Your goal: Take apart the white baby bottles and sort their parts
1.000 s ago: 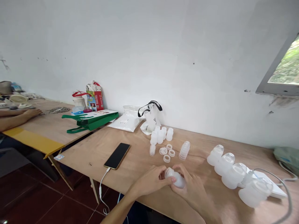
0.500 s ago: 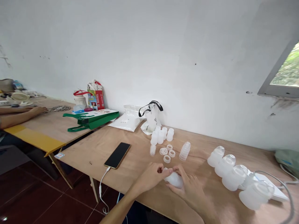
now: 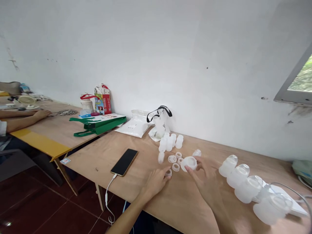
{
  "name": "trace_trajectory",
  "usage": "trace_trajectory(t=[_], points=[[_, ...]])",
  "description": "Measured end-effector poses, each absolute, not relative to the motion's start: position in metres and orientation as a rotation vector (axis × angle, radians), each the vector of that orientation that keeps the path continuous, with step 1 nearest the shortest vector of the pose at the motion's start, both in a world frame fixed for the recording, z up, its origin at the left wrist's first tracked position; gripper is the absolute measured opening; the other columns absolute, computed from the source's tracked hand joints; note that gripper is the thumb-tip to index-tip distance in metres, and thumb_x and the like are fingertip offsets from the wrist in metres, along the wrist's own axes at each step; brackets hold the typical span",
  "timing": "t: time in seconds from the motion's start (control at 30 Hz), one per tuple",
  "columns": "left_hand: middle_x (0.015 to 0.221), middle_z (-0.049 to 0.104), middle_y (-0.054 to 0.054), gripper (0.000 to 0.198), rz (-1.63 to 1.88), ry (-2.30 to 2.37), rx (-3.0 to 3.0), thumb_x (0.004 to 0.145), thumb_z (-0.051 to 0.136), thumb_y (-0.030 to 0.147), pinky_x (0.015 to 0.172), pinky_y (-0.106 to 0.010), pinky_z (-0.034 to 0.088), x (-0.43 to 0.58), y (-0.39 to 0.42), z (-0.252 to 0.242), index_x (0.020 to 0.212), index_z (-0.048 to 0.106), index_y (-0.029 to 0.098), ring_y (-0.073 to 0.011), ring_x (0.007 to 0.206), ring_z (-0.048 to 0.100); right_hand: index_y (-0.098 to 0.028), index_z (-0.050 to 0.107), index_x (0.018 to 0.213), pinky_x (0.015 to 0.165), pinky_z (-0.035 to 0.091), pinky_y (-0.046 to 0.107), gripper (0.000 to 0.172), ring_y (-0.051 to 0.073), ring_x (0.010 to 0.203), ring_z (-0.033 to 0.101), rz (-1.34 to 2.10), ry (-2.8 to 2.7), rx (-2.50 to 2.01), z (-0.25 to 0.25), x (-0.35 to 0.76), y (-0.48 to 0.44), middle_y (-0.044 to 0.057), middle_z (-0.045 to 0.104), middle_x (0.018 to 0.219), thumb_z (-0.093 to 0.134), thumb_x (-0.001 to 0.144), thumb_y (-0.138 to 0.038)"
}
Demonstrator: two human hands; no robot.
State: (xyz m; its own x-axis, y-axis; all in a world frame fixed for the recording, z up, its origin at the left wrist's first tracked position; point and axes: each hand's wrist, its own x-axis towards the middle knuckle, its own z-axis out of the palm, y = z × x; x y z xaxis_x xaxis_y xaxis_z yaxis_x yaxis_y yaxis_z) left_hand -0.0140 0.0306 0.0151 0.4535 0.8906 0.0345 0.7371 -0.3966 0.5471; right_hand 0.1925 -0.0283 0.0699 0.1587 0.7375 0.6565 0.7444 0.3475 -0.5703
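Note:
My right hand [image 3: 204, 177] holds a small frosted white bottle [image 3: 187, 164] above the table, tilted so its round open mouth shows. My left hand [image 3: 156, 182] rests lower on the table, its fingertips closed on a translucent screw ring [image 3: 168, 172]. Just beyond lie several loose rings [image 3: 175, 167] and a short stack of ribbed clear pieces [image 3: 161, 158]. A stack of clear domed caps [image 3: 197, 152] stands partly hidden behind the bottle and my right hand. Uncapped frosted bottles [image 3: 169, 143] are grouped farther back.
Several bottles with clear domed tops [image 3: 242, 170] form a row at right, beside a white flat device [image 3: 290, 198] with a cable. A phone [image 3: 124, 162] on a cord lies left. White bags [image 3: 134, 125] and a green bag [image 3: 99, 125] sit behind. Another person's hand [image 3: 41, 114] rests far left.
Both hands were together on the bottle. My right hand has lifted it away and turned its mouth toward me; my left hand has moved off it, down to a ring on the table.

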Motion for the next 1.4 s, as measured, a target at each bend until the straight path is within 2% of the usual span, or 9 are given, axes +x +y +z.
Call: trace_trajectory(t=[0.17, 0.33, 0.47, 0.67, 0.77, 1.0, 1.17, 1.33, 1.4], points=[[0.118, 0.073, -0.007, 0.061, 0.498, 1.355, 2.278, 0.1, 0.045, 0.024, 0.086, -0.034, 0.048, -0.01, 0.031, 0.009, 0.159, 0.029, 0.029, -0.0291, 0.105, 0.069, -0.025, 0.061, 0.121, 0.08, 0.053, 0.032, 0.033, 0.021, 0.089, 0.067, 0.045, -1.727, -1.611, 0.093, 0.199, 0.035, 0.006, 0.07, 0.112, 0.051, 0.1, -0.049], [0.119, 0.072, -0.006, 0.039, 0.554, 1.331, 2.224, 0.094, 0.055, 0.024, 0.086, -0.033, 0.048, -0.01, 0.028, 0.018, 0.134, 0.052, 0.024, -0.0278, 0.105, 0.069, -0.019, 0.058, 0.125, 0.086, 0.047, 0.034, 0.03, 0.026, 0.102, 0.067, 0.009, -1.817, -1.755, 0.091, 0.194, 0.094, 0.012, 0.07, 0.116, 0.058, 0.097, -0.03], [0.13, 0.067, -0.006, 0.026, 0.54, 1.329, 2.258, 0.094, 0.058, 0.028, 0.089, -0.036, 0.049, -0.01, 0.028, 0.017, 0.12, 0.058, 0.025, -0.0298, 0.111, 0.067, -0.016, 0.057, 0.127, 0.087, 0.046, 0.035, 0.032, 0.029, 0.106, 0.067, 0.011, -1.881, -1.864, 0.082, 0.184, 0.119, 0.013, 0.072, 0.111, 0.061, 0.096, -0.023], [0.131, 0.065, -0.005, 0.025, 0.549, 1.315, 2.292, 0.095, 0.058, 0.031, 0.085, -0.035, 0.049, -0.008, 0.029, 0.01, 0.12, 0.061, 0.026, -0.0282, 0.103, 0.069, -0.017, 0.058, 0.132, 0.092, 0.053, 0.043, 0.037, 0.023, 0.103, 0.067, -0.022, -1.898, -1.941, 0.068, 0.177, 0.135, 0.009, 0.068, 0.118, 0.06, 0.102, -0.037], [0.132, 0.064, -0.003, 0.022, 0.531, 1.286, 2.307, 0.094, 0.059, 0.029, 0.085, -0.034, 0.049, -0.009, 0.029, 0.013, 0.116, 0.063, 0.027, -0.0273, 0.103, 0.069, -0.015, 0.058, 0.131, 0.088, 0.053, 0.04, 0.034, 0.024, 0.101, 0.068, -0.066, -1.89, -1.938, 0.065, 0.176, 0.135, 0.011, 0.069, 0.116, 0.057, 0.102, -0.033], [0.13, 0.064, -0.001, 0.018, 0.545, 1.233, 2.331, 0.094, 0.061, 0.028, 0.083, -0.031, 0.049, -0.011, 0.028, 0.017, 0.111, 0.066, 0.028, -0.0237, 0.097, 0.07, -0.021, 0.057, 0.132, 0.1, 0.046, 0.037, 0.033, 0.026, 0.121, 0.06, -0.287, -1.872, -1.776, 0.088, 0.197, 0.111, 0.011, 0.063, 0.135, 0.045, 0.102, -0.029], [0.128, 0.064, -0.001, 0.016, 0.567, 1.23, 2.342, 0.094, 0.06, 0.028, 0.082, -0.031, 0.049, -0.011, 0.028, 0.014, 0.109, 0.066, 0.027, -0.0238, 0.099, 0.069, -0.017, 0.057, 0.133, 0.118, 0.027, 0.056, 0.04, 0.032, 0.142, 0.042, -0.449, -1.684, -1.844, 0.096, 0.25, 0.071, 0.018, 0.051, 0.149, 0.037, 0.101, -0.032], [0.126, 0.064, -0.003, 0.015, 0.571, 1.229, 2.354, 0.096, 0.058, 0.029, 0.082, -0.031, 0.049, -0.009, 0.028, 0.012, 0.108, 0.066, 0.026, -0.024, 0.097, 0.069, -0.014, 0.055, 0.139, 0.107, 0.02, 0.077, 0.051, 0.047, 0.148, 0.027, -0.599, -1.308, -2.416, 0.083, 0.316, 0.04, 0.027, 0.047, 0.15, 0.039, 0.099, -0.04], [0.127, 0.063, -0.003, 0.016, 0.569, 1.232, 2.359, 0.096, 0.057, 0.03, 0.083, -0.031, 0.049, -0.009, 0.028, 0.01, 0.109, 0.066, 0.026, -0.0242, 0.098, 0.069, -0.014, 0.058, 0.136, 0.103, 0.019, 0.08, 0.051, 0.049, 0.144, 0.034, -0.608, -1.256, -2.564, 0.082, 0.338, 0.037, 0.03, 0.05, 0.148, 0.041, 0.098, -0.044]])
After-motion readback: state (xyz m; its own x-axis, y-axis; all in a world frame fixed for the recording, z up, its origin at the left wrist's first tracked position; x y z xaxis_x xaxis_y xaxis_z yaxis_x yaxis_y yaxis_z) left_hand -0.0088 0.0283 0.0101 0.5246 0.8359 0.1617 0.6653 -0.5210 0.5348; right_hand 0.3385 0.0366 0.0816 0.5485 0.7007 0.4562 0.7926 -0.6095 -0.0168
